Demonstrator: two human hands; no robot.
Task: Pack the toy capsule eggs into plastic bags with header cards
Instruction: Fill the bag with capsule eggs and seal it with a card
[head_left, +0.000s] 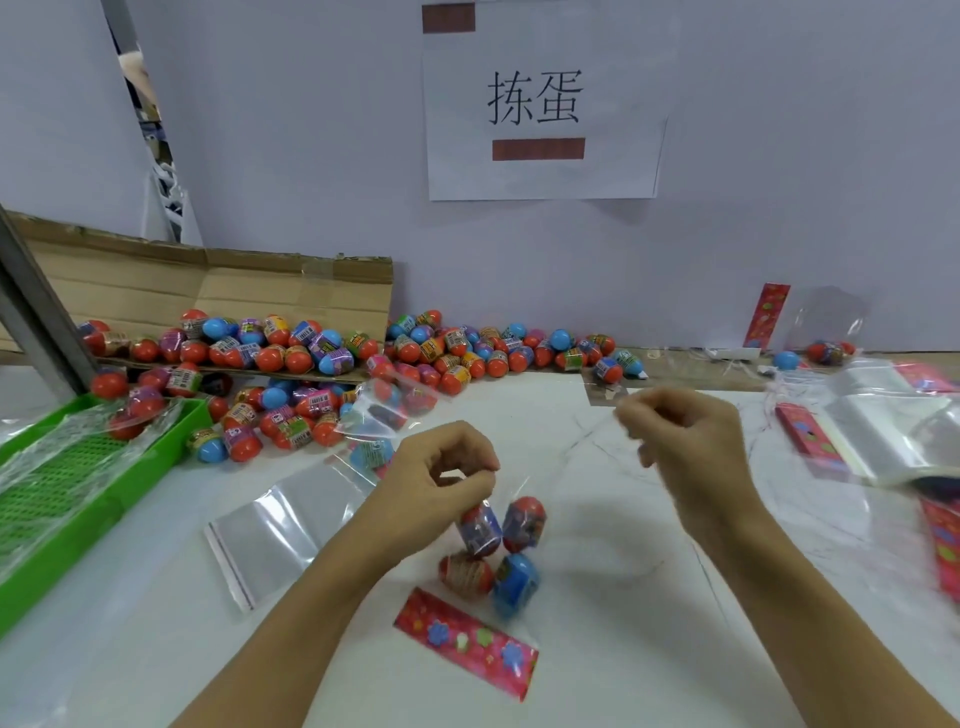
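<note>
Hands: left hand (441, 475) at centre, fingers (480, 462) curled and pinching the top of a clear plastic bag (498, 551); right hand (685, 441) at 2 o'clock from it, fingers curled, pinching a thin clear strip (605, 392), apparently peeled film.
Bag in hand: hangs below the left hand and holds four toy capsule eggs (480, 530), three red and one blue, with a red flower-printed header card (465, 642) at its lower end, at 6 o'clock.
Loose eggs: heap of red and blue capsule eggs (311, 364) runs along the back of the white counter (623, 649), from 10 o'clock to 1 o'clock, partly on a flattened cardboard box (208, 291).
Empty bags: one flat clear bag (275, 525) at 9 o'clock of the left hand; a stack of clear bags (883, 431) at 3 o'clock.
Spare cards: red header cards (805, 436) just beside the stack; another card (768, 314) leans on the wall at 1 o'clock.
Tray: green plastic tray (78, 499) at 9 o'clock, with crumpled clear film in it.
Wall: paper sign (540, 104) with two printed characters at 12 o'clock.
</note>
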